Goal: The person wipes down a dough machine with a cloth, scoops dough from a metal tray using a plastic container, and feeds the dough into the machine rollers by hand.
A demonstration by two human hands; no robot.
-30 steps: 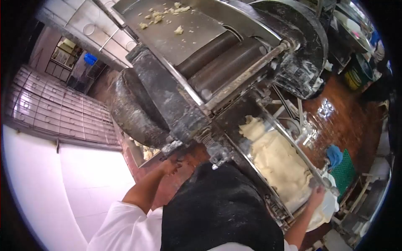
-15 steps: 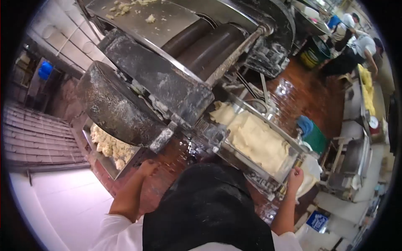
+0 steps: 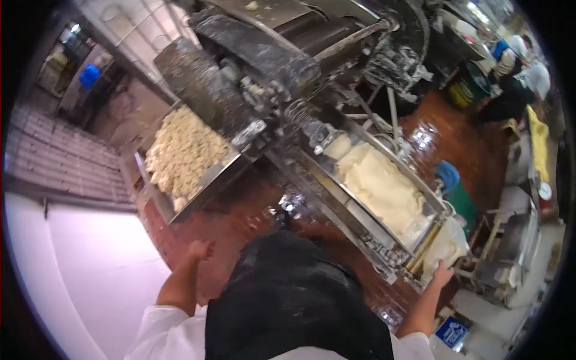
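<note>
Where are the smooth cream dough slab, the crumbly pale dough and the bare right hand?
Smooth cream dough slab (image 3: 383, 187), head view, top's middle.
Crumbly pale dough (image 3: 185, 149), head view, heap's middle.
Bare right hand (image 3: 443, 276), head view, its middle.

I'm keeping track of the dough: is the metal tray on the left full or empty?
Partly full. Crumbly dough covers much of the tray, while bare metal shows toward one corner.

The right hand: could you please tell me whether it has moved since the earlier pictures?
Yes. The right hand has moved outward from the end of the metal tray, farther past it.
</note>
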